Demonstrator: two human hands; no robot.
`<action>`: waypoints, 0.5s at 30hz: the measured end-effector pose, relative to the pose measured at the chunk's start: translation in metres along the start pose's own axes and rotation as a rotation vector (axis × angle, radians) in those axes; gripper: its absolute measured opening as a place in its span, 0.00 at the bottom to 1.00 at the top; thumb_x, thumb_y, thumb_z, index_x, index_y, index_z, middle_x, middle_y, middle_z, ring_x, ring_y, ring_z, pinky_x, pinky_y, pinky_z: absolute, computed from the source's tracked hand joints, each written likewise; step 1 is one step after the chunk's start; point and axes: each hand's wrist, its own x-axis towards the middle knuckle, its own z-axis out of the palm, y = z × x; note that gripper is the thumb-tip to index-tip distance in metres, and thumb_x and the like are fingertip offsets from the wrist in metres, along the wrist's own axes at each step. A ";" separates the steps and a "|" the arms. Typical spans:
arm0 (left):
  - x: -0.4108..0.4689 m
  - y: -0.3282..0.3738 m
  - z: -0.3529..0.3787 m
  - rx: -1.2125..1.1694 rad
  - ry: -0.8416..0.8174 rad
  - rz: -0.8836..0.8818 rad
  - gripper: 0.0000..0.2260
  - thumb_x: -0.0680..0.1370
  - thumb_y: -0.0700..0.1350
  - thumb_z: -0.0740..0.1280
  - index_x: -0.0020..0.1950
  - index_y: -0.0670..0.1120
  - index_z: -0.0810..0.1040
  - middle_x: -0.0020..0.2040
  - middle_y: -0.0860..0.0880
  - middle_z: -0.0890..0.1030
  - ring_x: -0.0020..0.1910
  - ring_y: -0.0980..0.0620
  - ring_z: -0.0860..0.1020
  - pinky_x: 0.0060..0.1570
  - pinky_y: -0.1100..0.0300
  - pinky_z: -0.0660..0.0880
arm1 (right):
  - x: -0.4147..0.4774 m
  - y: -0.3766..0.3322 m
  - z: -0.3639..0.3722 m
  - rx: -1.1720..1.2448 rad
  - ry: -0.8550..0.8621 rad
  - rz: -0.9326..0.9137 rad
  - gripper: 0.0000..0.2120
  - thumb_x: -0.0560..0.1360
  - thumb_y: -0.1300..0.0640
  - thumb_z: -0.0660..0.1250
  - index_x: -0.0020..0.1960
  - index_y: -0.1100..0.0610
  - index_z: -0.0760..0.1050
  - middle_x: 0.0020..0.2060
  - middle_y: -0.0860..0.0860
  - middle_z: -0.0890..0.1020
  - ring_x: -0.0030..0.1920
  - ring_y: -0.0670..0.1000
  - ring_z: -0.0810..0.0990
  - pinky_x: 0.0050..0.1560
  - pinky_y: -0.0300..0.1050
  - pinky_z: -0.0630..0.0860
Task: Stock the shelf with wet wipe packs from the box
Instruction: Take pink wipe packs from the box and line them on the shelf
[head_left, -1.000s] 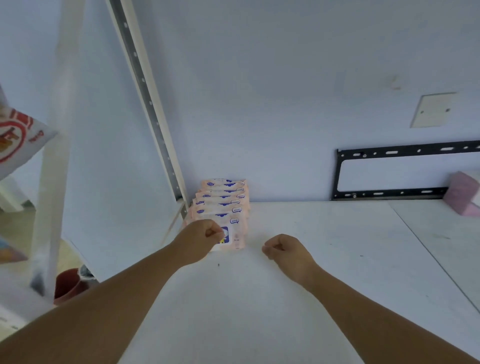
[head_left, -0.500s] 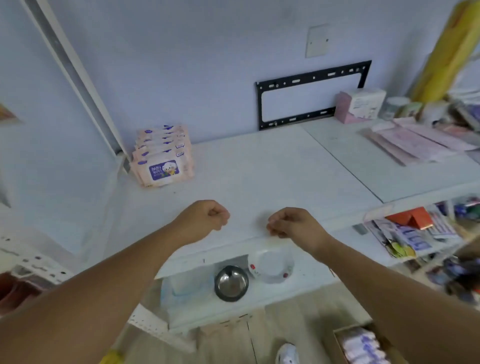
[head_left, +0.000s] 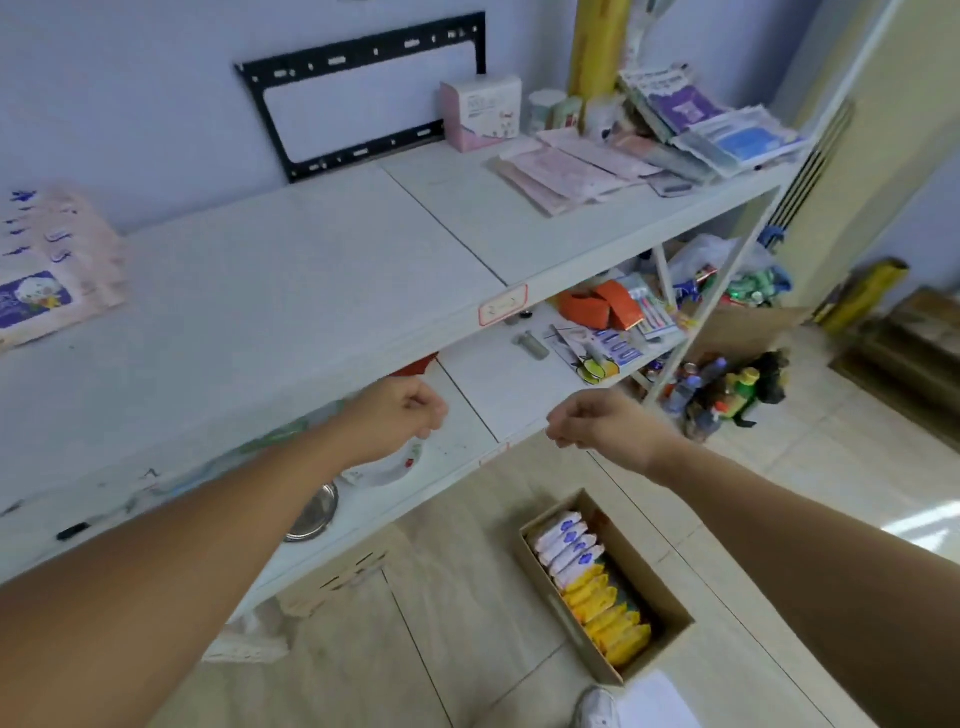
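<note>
Both my hands were out in front of me at shelf height, apart from each other and holding nothing. The fingers (head_left: 432, 411) of my left hand (head_left: 395, 415) were curled into a fist, and so were those of my right hand (head_left: 608, 431). My left hand hung in front of the lower shelf (head_left: 498, 384), just above a white plate (head_left: 387, 470) that sat beside a steel bowl (head_left: 314, 512). My right hand was off the shelf's front edge, over the floor. The top shelf (head_left: 311, 270) carried a row of pink wet wipe packs (head_left: 47, 265) at its far left end, blurred at the edge of my view and well apart from both hands. Further along to the right stood a small pink carton (head_left: 480, 111) and a spread of papers (head_left: 571, 166), with a black bracket (head_left: 363, 88) on the wall behind. Down on the floor, below my right forearm, the cardboard box (head_left: 647, 569) lay open. Inside it a line of white packs (head_left: 566, 545) stood on edge at the far end, with yellow packs (head_left: 608, 613) nearer me. The toe of my shoe (head_left: 597, 706) showed just beside the box's near corner.
</note>
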 end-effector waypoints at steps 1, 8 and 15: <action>0.008 0.004 0.018 0.000 -0.015 -0.017 0.03 0.79 0.45 0.68 0.48 0.48 0.81 0.46 0.51 0.86 0.48 0.52 0.84 0.42 0.64 0.75 | -0.004 0.017 -0.016 -0.014 0.008 0.027 0.05 0.77 0.62 0.70 0.50 0.62 0.82 0.41 0.51 0.85 0.42 0.46 0.82 0.45 0.37 0.77; 0.047 0.018 0.149 0.164 -0.175 -0.110 0.04 0.77 0.51 0.70 0.48 0.52 0.82 0.43 0.54 0.84 0.44 0.55 0.82 0.44 0.59 0.77 | -0.011 0.145 -0.094 -0.123 -0.006 0.229 0.03 0.74 0.57 0.73 0.46 0.56 0.83 0.42 0.50 0.86 0.45 0.50 0.84 0.48 0.42 0.79; 0.073 -0.003 0.236 0.306 -0.295 -0.201 0.06 0.76 0.54 0.71 0.47 0.53 0.82 0.45 0.55 0.83 0.46 0.56 0.81 0.52 0.58 0.77 | -0.006 0.239 -0.105 -0.113 -0.058 0.370 0.02 0.72 0.52 0.72 0.43 0.50 0.82 0.44 0.48 0.86 0.49 0.51 0.84 0.56 0.53 0.81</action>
